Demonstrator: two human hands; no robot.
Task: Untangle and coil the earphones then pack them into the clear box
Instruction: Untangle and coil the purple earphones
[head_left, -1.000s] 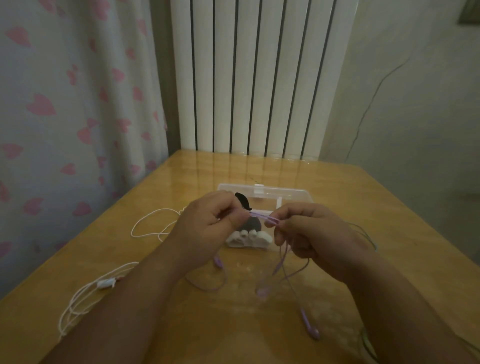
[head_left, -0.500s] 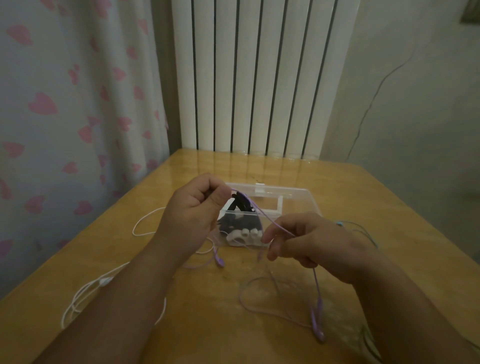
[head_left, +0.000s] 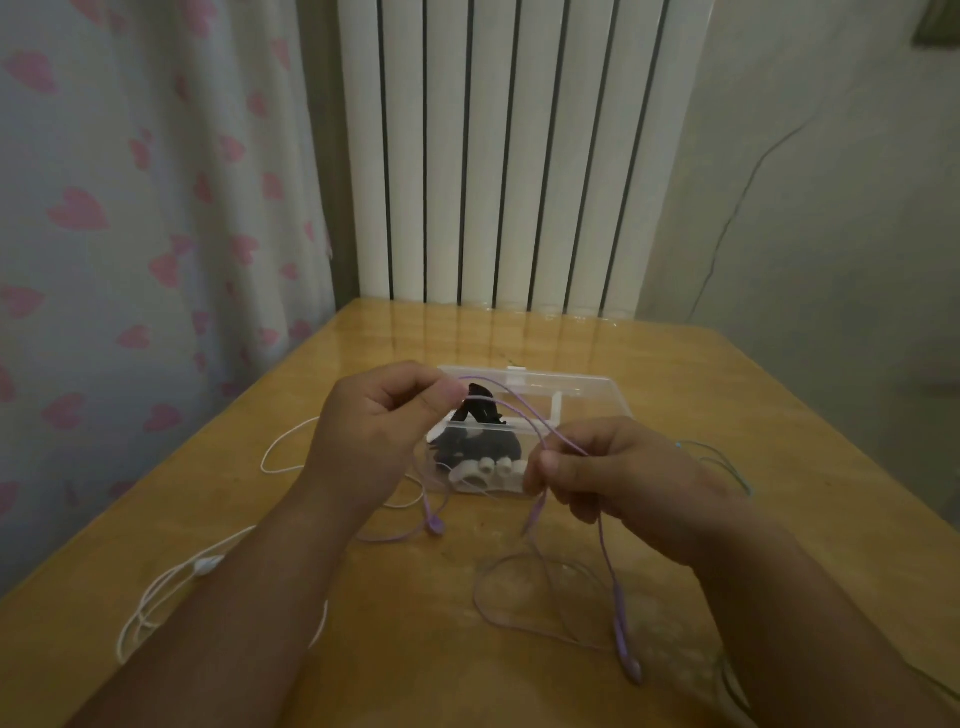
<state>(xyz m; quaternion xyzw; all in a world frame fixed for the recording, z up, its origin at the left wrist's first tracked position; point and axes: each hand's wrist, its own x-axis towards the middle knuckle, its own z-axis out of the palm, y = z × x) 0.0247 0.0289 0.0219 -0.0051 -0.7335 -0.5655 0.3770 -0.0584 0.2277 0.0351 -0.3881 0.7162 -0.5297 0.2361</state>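
- Fingers (head_left: 441, 397) on the left hand (head_left: 379, 441) are curled in tight, thumb and forefinger pinching the cord of the purple earphones (head_left: 620, 623), up in front of the clear box (head_left: 597, 387).
- right hand (head_left: 623, 478) is curled too, pinching the same cord a bit lower and off to the right. A couple of strands arc between the two hands.
- below the right hand the cord drops to the table (head_left: 519, 332) and lies in a loose loop, with one earbud (head_left: 631, 670) down by the right forearm. The other bud (head_left: 434, 522) is just below the left wrist.
- the box sits mid-table just behind the hands, with black earphones (head_left: 478, 441) and some white bits in it.
- white earphones (head_left: 171, 577) are sprawled on the left of the table, partly under the left forearm.
- thin greenish cord (head_left: 727, 462) peeks out past the right wrist.
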